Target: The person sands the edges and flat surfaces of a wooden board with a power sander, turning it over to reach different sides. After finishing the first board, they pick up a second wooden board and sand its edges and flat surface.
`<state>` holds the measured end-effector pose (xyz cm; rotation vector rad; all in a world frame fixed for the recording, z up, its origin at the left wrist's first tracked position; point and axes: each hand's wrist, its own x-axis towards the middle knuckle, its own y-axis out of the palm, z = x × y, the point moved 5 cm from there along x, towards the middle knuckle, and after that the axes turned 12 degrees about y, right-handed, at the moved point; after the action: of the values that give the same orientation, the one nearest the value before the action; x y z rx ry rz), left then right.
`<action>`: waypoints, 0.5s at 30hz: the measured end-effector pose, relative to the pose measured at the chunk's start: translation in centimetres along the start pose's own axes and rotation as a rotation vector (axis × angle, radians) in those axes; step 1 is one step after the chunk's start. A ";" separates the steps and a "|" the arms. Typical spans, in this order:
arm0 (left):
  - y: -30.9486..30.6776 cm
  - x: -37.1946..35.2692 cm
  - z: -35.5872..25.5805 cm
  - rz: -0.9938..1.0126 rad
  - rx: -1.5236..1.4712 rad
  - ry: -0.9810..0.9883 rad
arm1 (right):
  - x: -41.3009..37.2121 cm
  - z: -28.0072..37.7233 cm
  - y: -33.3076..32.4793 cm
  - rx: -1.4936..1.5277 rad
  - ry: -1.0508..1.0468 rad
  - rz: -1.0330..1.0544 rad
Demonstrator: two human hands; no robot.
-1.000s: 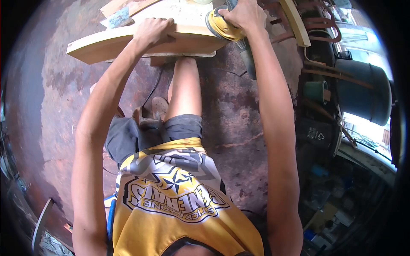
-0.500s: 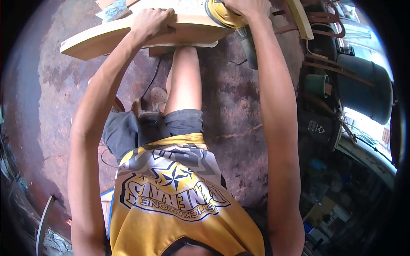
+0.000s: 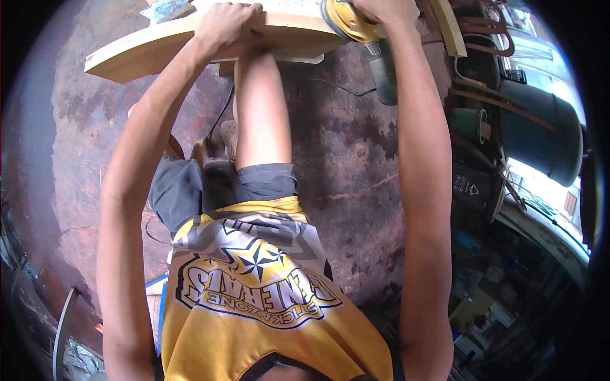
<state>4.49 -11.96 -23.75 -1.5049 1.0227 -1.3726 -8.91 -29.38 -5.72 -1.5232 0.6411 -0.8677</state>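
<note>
A thick curved wooden board (image 3: 143, 52) lies across the top of the view, its near edge facing me. My left hand (image 3: 229, 22) is closed over that edge, fingers curled on top. At the board's right end, my right hand (image 3: 389, 10) grips a yellow orbital sander (image 3: 351, 23); the frame's top edge cuts off part of the hand and tool. A dark dust canister (image 3: 381, 75) hangs from the sander, beside my right forearm. The sander's pad sits at the board's upper face. My knee is up against the board's underside.
A black cord (image 3: 330, 81) runs over the stained floor (image 3: 346, 235). A blue-grey scrap (image 3: 166, 9) lies beyond the board. At right are a wooden strip (image 3: 448, 28), a blue barrel (image 3: 540, 124) and a green bucket (image 3: 468, 124). A curved strip (image 3: 63, 333) stands at lower left.
The sander and my right hand have shifted right along the board. The canister swung right and shows more fully. My knee moved left; my left hand keeps its hold.
</note>
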 end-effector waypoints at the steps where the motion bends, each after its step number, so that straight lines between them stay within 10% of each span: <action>1: 0.0 -0.1 0.0 0.000 0.000 -0.001 | 0.1 -0.3 -0.1 -0.017 0.020 0.005; 15: -0.8 0.0 0.3 -0.042 -0.041 0.023 | -1.0 2.9 -0.3 0.023 -0.084 -0.042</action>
<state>4.85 -11.65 -23.00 -1.5521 1.0451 -1.4083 -7.13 -26.85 -5.65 -1.5487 0.5380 -0.8360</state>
